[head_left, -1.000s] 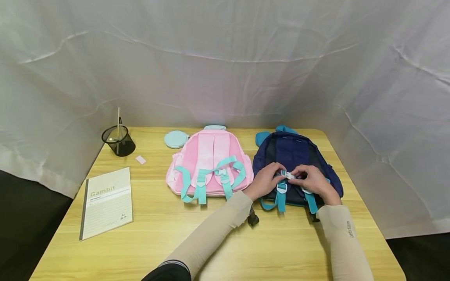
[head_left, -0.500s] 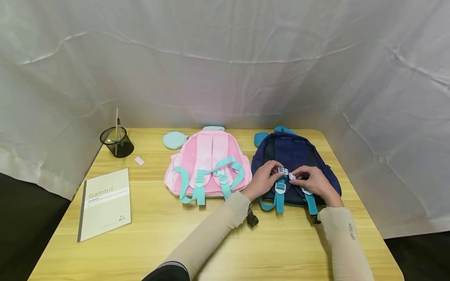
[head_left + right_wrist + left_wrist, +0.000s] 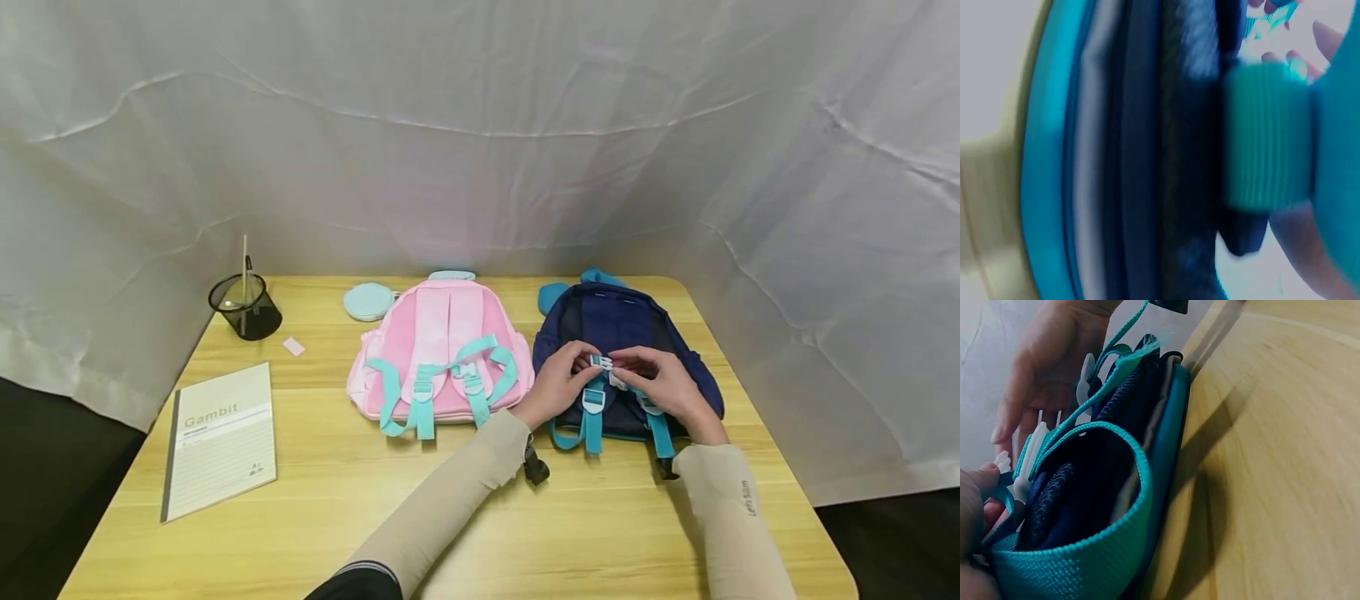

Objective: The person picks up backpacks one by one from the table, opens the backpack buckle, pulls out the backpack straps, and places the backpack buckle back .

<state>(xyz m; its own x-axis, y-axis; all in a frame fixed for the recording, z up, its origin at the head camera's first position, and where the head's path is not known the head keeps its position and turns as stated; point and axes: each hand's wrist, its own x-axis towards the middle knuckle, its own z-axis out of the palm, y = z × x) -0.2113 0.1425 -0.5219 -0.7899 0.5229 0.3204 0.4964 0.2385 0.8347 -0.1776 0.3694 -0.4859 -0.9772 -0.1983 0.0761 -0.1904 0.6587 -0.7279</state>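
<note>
A navy backpack (image 3: pixel 622 321) with teal straps lies on the table at the right, straps upward. Over its lower half, my left hand (image 3: pixel 557 385) pinches the pronged half of a white buckle (image 3: pixel 600 362), sewn to teal webbing. Small white prongs (image 3: pixel 1002 461) also show at the left fingertips in the left wrist view. My right hand (image 3: pixel 666 385) pinches the other white buckle half (image 3: pixel 617 381) between thumb and fingers, just right of and below the prongs. The backpack's side and a blurred teal strap (image 3: pixel 1266 137) hide most of the right hand in the right wrist view.
A pink backpack (image 3: pixel 468 312) with mint straps lies left of the navy one, a mint round pouch (image 3: pixel 368 301) beside it. Farther left are a black mesh pen holder (image 3: pixel 255 317), a small pink-white card (image 3: pixel 293 346) and a notebook (image 3: pixel 221 442). Grey curtains surround the table.
The white buckle, joined one second ago, has come apart into two halves, one in each hand. The right fingers have since moved slightly left, close to the pronged half.
</note>
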